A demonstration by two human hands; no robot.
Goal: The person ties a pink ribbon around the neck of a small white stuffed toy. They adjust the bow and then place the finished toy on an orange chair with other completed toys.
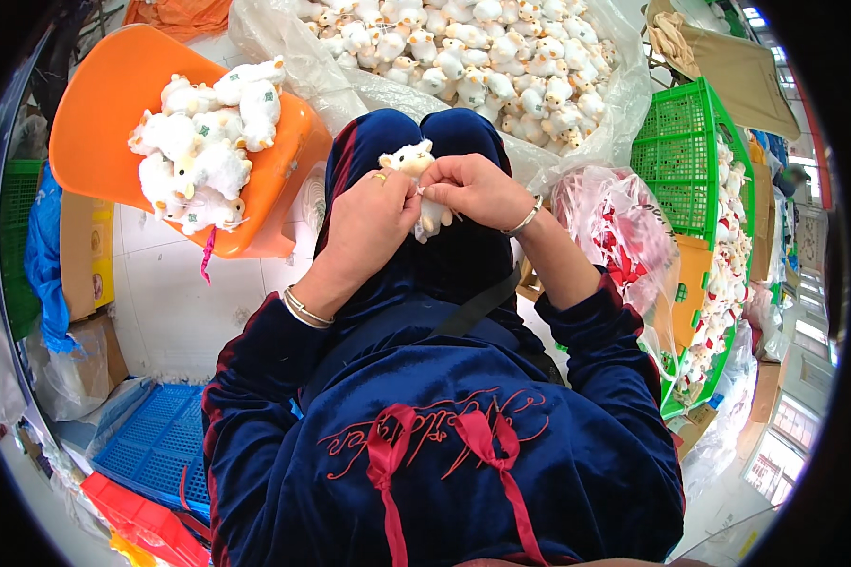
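A small white and cream plush toy [407, 159] with little ears rests on my lap, its head toward my knees. My left hand [376, 215] is closed at the toy's left side, thumb and forefinger pinched at its neck. From the right, my right hand [477, 192] also pinches at the neck, its fingertips close to the left ones. A whitish bit between the fingertips is too small to name. Fingers cover much of the toy's middle. To the left, an orange chair [99, 118] bears a pile of similar white plush toys [199, 142].
Beyond my knees lies a large clear plastic bag [373, 93] full of white plush toys. At right stand a plastic bag [615, 222] with red pieces and a green crate [676, 156] beside more toys. A blue crate [161, 439] and a red bin [132, 515] are lower left.
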